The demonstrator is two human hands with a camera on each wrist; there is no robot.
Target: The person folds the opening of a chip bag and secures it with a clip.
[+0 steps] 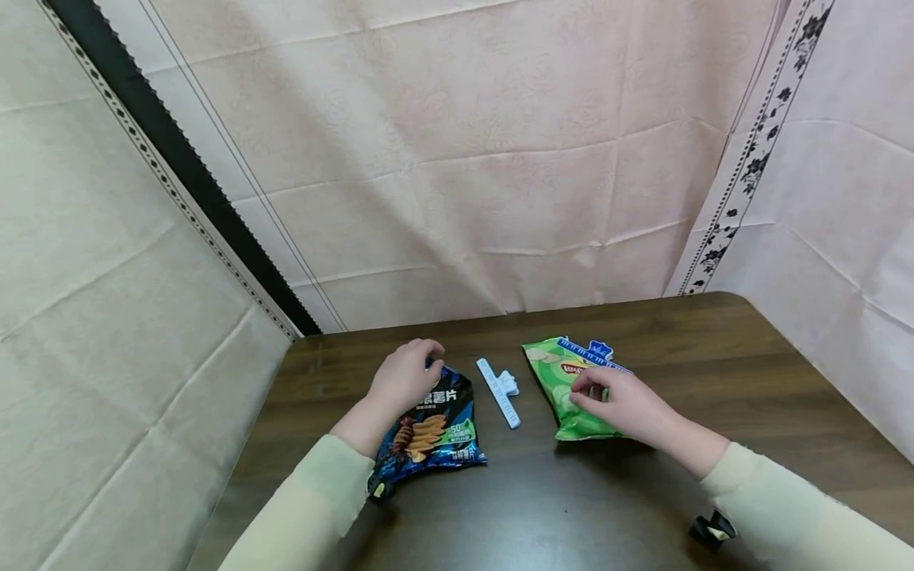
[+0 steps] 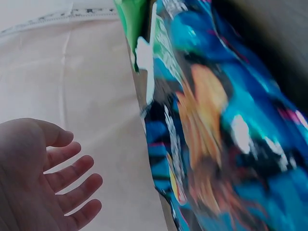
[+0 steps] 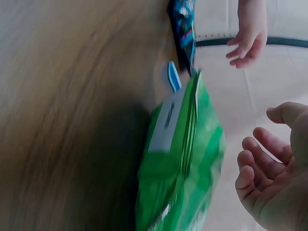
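Note:
My left hand (image 1: 408, 376) hovers over the top end of a dark blue chip bag (image 1: 432, 432) lying on the table. In the left wrist view, that hand's loosely bent fingers (image 2: 79, 168) are apart from the bag (image 2: 207, 120), holding nothing. My right hand (image 1: 623, 401) is over a green chip bag (image 1: 553, 381) whose top edge carries a blue bag clip (image 1: 593, 354). The right wrist view shows the right hand (image 3: 274, 168) beside the green bag (image 3: 187, 144), fingers relaxed around nothing. Between the bags lies a light blue bag clip (image 1: 500, 393).
Both bags and the loose clip rest on a dark wooden table (image 1: 543, 507). Pale cloth sheets (image 1: 457, 159) hang behind it and on both sides. A black strip (image 1: 186, 166) shows between sheets at the left.

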